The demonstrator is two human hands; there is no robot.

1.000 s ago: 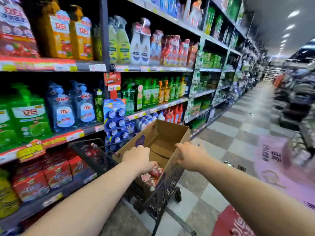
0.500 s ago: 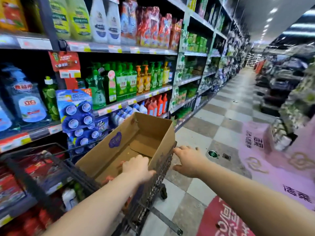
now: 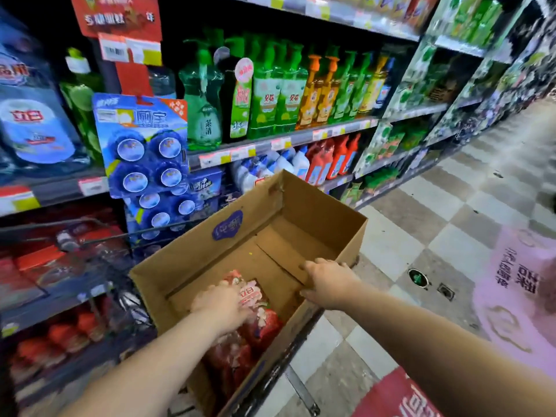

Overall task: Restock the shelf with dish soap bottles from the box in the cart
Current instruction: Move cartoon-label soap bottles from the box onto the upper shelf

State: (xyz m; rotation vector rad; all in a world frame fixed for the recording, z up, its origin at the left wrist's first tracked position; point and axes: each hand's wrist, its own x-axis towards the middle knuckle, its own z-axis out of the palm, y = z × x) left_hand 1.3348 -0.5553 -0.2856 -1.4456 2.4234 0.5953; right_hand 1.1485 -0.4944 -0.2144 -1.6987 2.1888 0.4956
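An open cardboard box (image 3: pixel 216 245) sits in a black wire cart (image 3: pixel 272 377). Its near end holds red and pink dish soap packs (image 3: pixel 258 323); its far end is bare cardboard. My left hand (image 3: pixel 221 305) is inside the box, laid on the top pack, and blur hides whether it grips. My right hand (image 3: pixel 329 284) is closed over the box's right wall. To the left the shelf (image 3: pixel 279 142) carries green and orange pump bottles (image 3: pixel 288 94).
Blue toilet-cleaner blister packs (image 3: pixel 144 145) hang from the shelf upright just beyond the box. Red and white bottles (image 3: pixel 325 161) fill the lower shelf. A checkered aisle floor (image 3: pixel 421 224) runs ahead on the right, with a pink floor sticker (image 3: pixel 517 284).
The view has dipped and closed in on the box. My left hand went from the box's near edge down onto the soap packs. My right hand moved from outside onto the box's right wall.
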